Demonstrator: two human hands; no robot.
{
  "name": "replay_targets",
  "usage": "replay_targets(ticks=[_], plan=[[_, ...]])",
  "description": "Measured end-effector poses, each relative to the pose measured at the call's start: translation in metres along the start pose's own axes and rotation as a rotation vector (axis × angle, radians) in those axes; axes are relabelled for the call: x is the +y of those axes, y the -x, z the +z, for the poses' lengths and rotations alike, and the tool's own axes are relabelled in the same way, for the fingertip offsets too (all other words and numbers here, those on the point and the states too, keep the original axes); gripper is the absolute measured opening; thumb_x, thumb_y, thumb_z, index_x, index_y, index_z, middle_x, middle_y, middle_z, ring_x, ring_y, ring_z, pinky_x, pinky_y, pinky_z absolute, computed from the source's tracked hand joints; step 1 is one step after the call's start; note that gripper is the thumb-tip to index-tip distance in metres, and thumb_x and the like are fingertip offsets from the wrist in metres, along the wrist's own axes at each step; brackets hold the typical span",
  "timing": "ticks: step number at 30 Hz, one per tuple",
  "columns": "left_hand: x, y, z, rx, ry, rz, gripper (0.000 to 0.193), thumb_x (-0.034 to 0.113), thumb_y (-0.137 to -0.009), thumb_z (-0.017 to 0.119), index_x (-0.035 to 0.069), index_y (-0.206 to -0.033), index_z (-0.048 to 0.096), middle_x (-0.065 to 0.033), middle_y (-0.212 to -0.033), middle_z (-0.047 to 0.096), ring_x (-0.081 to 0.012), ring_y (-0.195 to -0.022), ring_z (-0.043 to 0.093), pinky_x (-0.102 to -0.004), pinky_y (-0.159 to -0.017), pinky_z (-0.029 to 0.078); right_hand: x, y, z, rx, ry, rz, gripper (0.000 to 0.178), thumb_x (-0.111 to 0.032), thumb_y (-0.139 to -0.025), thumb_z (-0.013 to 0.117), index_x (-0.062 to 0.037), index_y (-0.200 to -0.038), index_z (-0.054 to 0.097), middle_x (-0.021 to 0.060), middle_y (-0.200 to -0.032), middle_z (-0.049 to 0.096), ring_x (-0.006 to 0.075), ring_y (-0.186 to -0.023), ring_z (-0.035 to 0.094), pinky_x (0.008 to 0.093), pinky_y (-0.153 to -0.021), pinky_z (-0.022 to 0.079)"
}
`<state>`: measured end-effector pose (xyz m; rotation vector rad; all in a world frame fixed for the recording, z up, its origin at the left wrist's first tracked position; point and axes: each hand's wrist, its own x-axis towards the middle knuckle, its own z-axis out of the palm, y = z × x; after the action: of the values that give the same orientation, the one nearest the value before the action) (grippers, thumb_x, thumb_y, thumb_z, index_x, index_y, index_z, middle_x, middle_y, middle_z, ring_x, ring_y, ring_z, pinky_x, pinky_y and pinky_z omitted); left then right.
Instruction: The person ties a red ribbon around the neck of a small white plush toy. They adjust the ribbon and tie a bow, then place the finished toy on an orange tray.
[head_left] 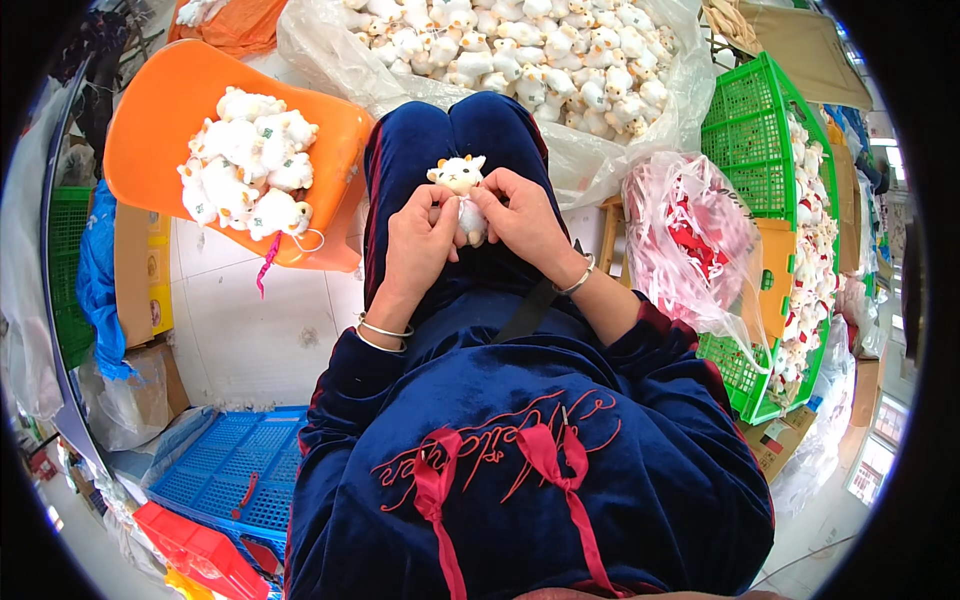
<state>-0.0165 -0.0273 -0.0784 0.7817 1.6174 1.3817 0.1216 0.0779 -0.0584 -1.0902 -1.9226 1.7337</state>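
A small white plush animal [457, 173] with orange horns or ears lies upright over my lap, its head toward my knees. My left hand [425, 232] pinches its chest from the left side, thumb pressed in at the neck. From the other side my right hand [520, 218] grips it, thumb and forefinger meeting at the neck. A thin pale strip shows between the thumbs; whether it is ribbon or cord is too small to tell. Both sets of fingers are closed round the toy and hide most of its arms.
An orange plastic chair [150, 130] at the left bears a pile of similar plush toys [250, 160]. Ahead, a clear plastic sack [330, 50] holds many more. At the right are a bag with red pieces [690, 225] and a green crate [745, 110]. A blue crate [220, 460] stands lower left.
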Motion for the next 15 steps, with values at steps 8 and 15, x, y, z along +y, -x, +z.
replay_targets(ticks=[8,15], plan=[[-0.007,0.006,-0.003,0.014,-0.037,0.087,0.015,0.013,-0.106,0.058,0.003,-0.097,0.054,-0.0047,-0.067,0.066,-0.0035,-0.044,0.047,-0.0198,-0.041,0.035,0.023,0.000,0.002,0.093,0.082,-0.127,0.022,-0.018,-0.098,0.068,0.0007,-0.088,0.064,0.0085,-0.073,0.064,0.0135,-0.066,0.060,0.0323,-0.061,0.049],[0.007,0.001,-0.019,-0.090,-0.015,-0.101,0.011,0.011,-0.100,0.062,0.002,-0.099,0.056,-0.0051,-0.073,0.070,-0.0045,-0.049,0.053,-0.0213,-0.043,0.039,0.015,-0.003,-0.005,-0.022,-0.033,-0.083,0.021,-0.017,-0.100,0.063,0.0012,-0.090,0.064,0.0052,-0.074,0.064,0.0105,-0.067,0.058,0.0304,-0.061,0.049]])
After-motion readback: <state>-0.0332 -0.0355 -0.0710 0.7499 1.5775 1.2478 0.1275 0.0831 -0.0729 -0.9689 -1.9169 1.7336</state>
